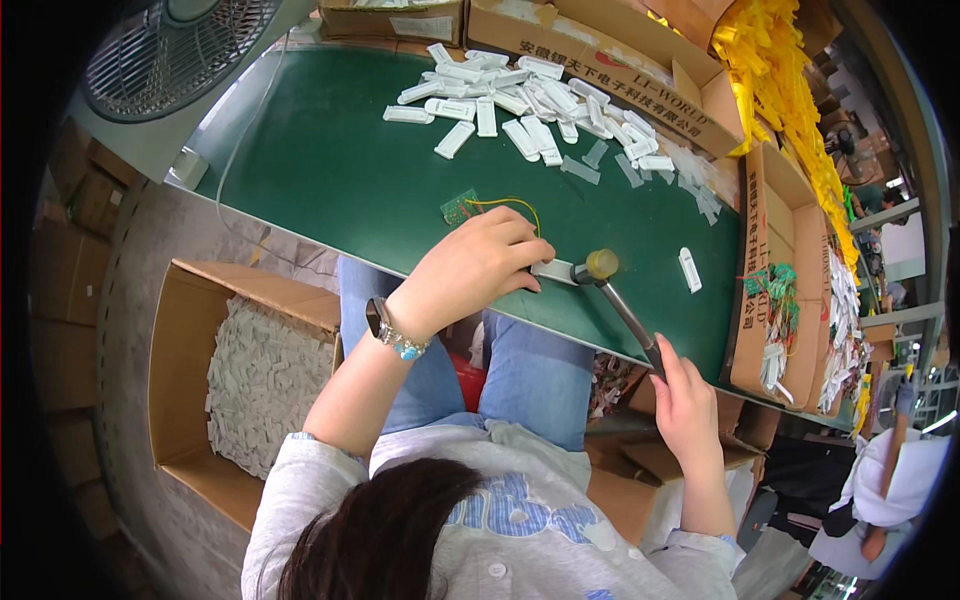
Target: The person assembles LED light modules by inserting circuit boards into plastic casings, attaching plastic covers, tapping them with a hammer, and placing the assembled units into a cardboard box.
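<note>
My left hand [478, 262] pinches one end of a white plastic casing [556, 271] near the front edge of the green table. In my right hand [686, 398] is the black grip of a hammer [631, 321]. Its yellowish, rounded face [602, 264] is at the casing's right end; whether the head touches it I cannot tell. Just beyond my left hand lies a small green circuit board [459, 207], with a yellow wire [524, 204] curving from it toward my fingers. Another white casing [690, 270] rests alone to the right.
White casings [487, 115] are heaped at the table's far side, with translucent strips [580, 171] beside them. Cardboard boxes [600, 62] line the back; another [752, 285] at right holds wired boards. A fan [180, 55] stands far left. A carton of small pale parts [270, 385] sits below left.
</note>
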Demonstrator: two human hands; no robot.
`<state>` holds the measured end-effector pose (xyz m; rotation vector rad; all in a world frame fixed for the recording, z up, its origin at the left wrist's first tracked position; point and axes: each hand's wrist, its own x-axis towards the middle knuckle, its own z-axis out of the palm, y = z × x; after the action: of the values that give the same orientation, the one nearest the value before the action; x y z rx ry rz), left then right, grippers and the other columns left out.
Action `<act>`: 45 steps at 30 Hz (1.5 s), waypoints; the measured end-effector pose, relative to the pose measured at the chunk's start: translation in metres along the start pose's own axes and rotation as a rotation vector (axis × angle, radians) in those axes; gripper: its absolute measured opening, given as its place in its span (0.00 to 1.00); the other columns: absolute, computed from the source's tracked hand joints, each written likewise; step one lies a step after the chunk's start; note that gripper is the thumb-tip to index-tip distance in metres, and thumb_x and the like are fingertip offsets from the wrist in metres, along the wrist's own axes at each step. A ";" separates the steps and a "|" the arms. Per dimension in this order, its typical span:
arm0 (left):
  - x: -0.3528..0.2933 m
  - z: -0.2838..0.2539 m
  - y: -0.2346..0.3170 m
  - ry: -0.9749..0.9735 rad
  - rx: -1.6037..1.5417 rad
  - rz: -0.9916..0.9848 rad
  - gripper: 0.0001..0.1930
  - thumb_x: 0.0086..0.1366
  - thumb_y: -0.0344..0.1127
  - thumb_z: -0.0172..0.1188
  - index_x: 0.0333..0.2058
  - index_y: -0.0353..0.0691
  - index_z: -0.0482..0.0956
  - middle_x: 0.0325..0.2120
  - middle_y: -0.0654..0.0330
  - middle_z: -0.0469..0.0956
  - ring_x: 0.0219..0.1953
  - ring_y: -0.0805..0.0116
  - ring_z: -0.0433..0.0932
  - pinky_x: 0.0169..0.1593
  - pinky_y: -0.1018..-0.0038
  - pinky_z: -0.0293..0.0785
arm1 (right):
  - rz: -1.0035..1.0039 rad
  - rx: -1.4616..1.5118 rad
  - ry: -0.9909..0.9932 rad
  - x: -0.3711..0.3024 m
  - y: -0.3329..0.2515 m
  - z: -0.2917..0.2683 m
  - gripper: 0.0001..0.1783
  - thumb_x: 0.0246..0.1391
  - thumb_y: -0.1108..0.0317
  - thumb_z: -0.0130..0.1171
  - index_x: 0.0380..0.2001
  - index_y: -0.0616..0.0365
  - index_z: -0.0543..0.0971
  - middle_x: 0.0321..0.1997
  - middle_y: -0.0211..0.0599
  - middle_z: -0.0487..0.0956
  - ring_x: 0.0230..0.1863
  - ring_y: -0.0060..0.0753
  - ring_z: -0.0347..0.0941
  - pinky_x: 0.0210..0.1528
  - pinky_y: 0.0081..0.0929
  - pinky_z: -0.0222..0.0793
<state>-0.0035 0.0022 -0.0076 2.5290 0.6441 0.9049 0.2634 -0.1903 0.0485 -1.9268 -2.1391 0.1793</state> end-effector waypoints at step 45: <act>0.002 0.005 0.005 0.139 -0.183 -0.149 0.18 0.58 0.15 0.50 0.46 0.34 0.74 0.48 0.49 0.76 0.53 0.52 0.74 0.54 0.64 0.73 | -0.317 0.005 0.303 0.093 -0.040 0.048 0.21 0.49 0.74 0.63 0.49 0.59 0.79 0.50 0.42 0.77 0.52 0.46 0.74 0.53 0.40 0.71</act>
<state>0.0026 -0.0023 -0.0079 2.2405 0.7448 1.0415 0.2035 -0.0988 0.0226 -1.4720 -2.1893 -0.1575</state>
